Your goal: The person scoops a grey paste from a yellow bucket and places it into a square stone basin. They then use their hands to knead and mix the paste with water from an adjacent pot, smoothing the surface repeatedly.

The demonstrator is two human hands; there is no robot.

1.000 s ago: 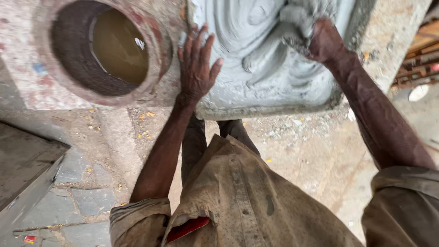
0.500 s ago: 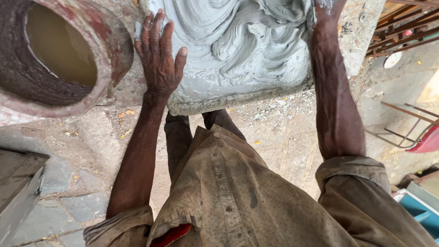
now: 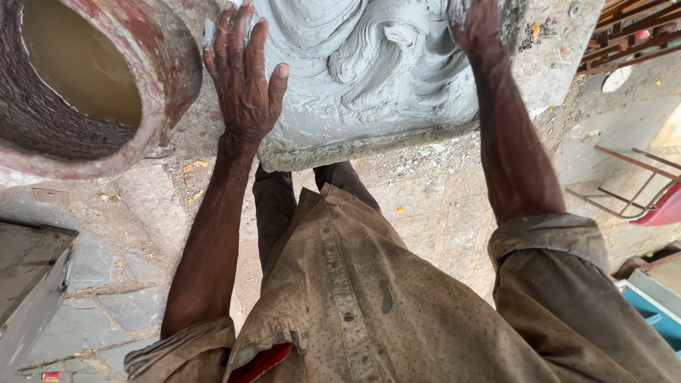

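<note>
Left hand [image 3: 245,81] flat, right hand [image 3: 477,28] pressing wet cement [image 3: 369,64].

"Is it bright here?"

"Yes. Soft daylight is everywhere, and the stone floor [image 3: 454,206] looks pale and sunny."

"Any dark spots?"

"Inside the big round pot [image 3: 78,85] it is shadowy on one side. Under the shirt [image 3: 369,298] the legs look dark too."

"Is it fuzzy?"

"No, the wet grey clay [image 3: 369,64] is sharp. The edges bend and stretch a bit."
</note>
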